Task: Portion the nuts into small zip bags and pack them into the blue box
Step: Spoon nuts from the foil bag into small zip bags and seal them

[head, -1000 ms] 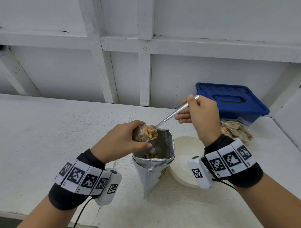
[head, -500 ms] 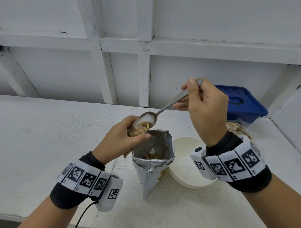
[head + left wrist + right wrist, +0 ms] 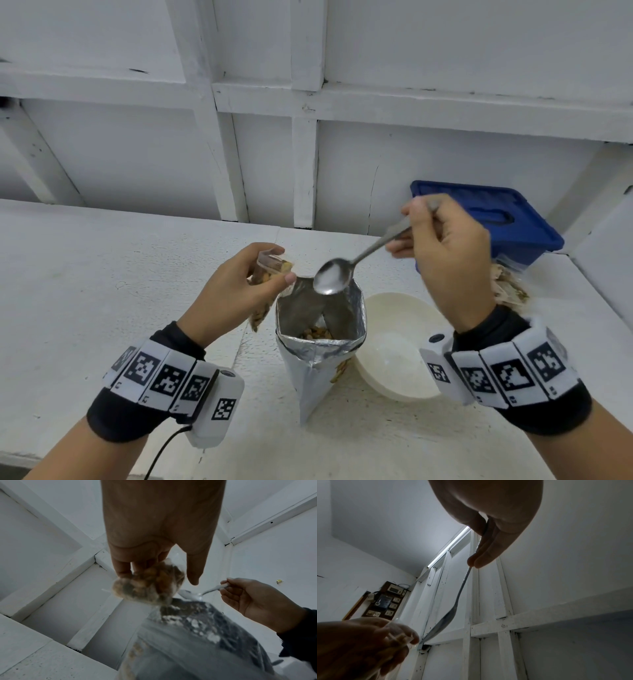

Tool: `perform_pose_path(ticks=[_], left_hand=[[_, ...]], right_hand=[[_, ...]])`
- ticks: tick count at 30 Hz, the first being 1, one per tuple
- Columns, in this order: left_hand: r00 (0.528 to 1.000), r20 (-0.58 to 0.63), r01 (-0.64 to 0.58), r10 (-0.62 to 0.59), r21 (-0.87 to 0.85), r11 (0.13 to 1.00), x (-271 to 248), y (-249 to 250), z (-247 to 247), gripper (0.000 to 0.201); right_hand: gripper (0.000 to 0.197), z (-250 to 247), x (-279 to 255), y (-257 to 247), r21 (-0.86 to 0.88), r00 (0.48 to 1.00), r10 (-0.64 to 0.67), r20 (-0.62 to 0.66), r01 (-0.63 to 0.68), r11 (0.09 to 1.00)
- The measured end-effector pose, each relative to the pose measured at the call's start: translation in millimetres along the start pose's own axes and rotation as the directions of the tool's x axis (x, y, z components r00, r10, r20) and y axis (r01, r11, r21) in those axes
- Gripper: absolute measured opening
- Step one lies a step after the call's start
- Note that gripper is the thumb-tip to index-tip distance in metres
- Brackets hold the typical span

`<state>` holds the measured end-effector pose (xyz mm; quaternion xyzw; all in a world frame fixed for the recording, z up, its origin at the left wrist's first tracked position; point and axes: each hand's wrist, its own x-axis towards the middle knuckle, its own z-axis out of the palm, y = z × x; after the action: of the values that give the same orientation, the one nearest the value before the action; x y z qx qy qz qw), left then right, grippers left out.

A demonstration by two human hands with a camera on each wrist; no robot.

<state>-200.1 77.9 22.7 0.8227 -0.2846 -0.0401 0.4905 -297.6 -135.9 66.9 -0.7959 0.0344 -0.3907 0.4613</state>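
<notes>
My left hand point(image 3: 236, 291) pinches a small clear zip bag point(image 3: 269, 274) partly filled with nuts, just left of the open foil nut pouch point(image 3: 320, 346) standing on the table. In the left wrist view the zip bag point(image 3: 149, 582) hangs bulging below my fingers. My right hand point(image 3: 445, 250) grips the handle of a metal spoon point(image 3: 334, 275); its empty bowl hovers over the pouch mouth. Nuts point(image 3: 317, 332) show deep inside the pouch. The blue box point(image 3: 486, 222) sits lidded at the back right. The right wrist view shows the spoon point(image 3: 447, 616) from beneath.
A white bowl point(image 3: 397, 346), empty, stands right of the pouch. Filled zip bags point(image 3: 510, 287) lie in a pile in front of the blue box. A white panelled wall point(image 3: 308, 154) backs the white table point(image 3: 102, 291).
The spoon tipped its nuts into the zip bag and now sits empty over the pouch. My right hand has moved right and down; my left hand keeps the bag.
</notes>
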Motion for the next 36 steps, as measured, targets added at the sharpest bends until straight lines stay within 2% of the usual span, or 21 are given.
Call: perform_pose_path(ticks=[2,4,7,10,12,16,19,24,27,29,32,36], left_hand=[[0.999,-0.034,-0.009,0.009,-0.002,1.000,1.5,2.0,-1.5,0.032],[0.997,-0.069,-0.024,0.022,-0.023,0.999,3.9,6.0,-2.5,0.032],[0.993,-0.112,-0.042,0.033,-0.078,0.996,8.0,13.4,-1.1,0.030],[0.988,-0.145,-0.070,0.056,-0.093,0.993,10.7,20.7,3.3,0.031],[0.983,-0.171,-0.084,0.066,-0.101,0.991,12.8,24.9,6.2,0.032],[0.973,-0.214,-0.124,0.082,-0.188,0.974,14.6,36.5,14.0,0.033],[0.967,-0.240,-0.151,0.086,-0.266,0.952,16.3,43.6,22.8,0.038],[0.983,-0.149,-0.161,0.106,-0.429,0.889,15.8,49.3,34.0,0.050],[0.988,-0.097,-0.154,0.120,-0.532,0.833,14.8,47.9,32.2,0.036],[0.985,-0.087,-0.175,0.152,-0.506,0.845,15.0,46.0,30.0,0.019],[0.979,-0.132,-0.199,0.155,-0.467,0.861,15.4,45.1,30.3,0.015],[0.969,-0.177,-0.229,0.170,-0.398,0.889,17.3,43.4,32.6,0.007]], right_hand=[[0.009,6.5,-11.3,6.2,-0.067,0.981,0.068,0.182,-0.056,0.996],[0.005,15.5,-23.5,12.4,-0.148,0.935,0.123,0.333,-0.077,0.986],[0.005,27.3,-36.6,24.0,-0.286,0.880,0.145,0.452,-0.011,0.958],[0.013,33.5,-39.1,31.5,-0.366,0.824,0.178,0.539,0.039,0.930],[0.018,36.4,-37.6,31.8,-0.402,0.832,0.159,0.531,0.083,0.912],[0.037,38.9,-35.4,22.2,-0.357,0.930,-0.056,0.362,0.194,0.914],[0.044,43.1,-37.0,14.5,-0.383,0.929,-0.127,0.347,0.264,0.885],[0.038,40.5,-31.8,14.0,-0.294,0.942,-0.040,0.333,0.144,0.945],[0.023,30.1,-24.8,16.9,-0.199,0.936,0.064,0.347,0.007,0.980],[0.022,24.3,-21.9,17.9,-0.194,0.919,0.094,0.382,-0.020,0.981],[0.023,19.9,-19.3,16.7,-0.178,0.898,0.117,0.425,-0.044,0.983],[0.018,18.0,-15.6,8.9,-0.019,0.938,0.119,0.327,-0.119,0.993]])
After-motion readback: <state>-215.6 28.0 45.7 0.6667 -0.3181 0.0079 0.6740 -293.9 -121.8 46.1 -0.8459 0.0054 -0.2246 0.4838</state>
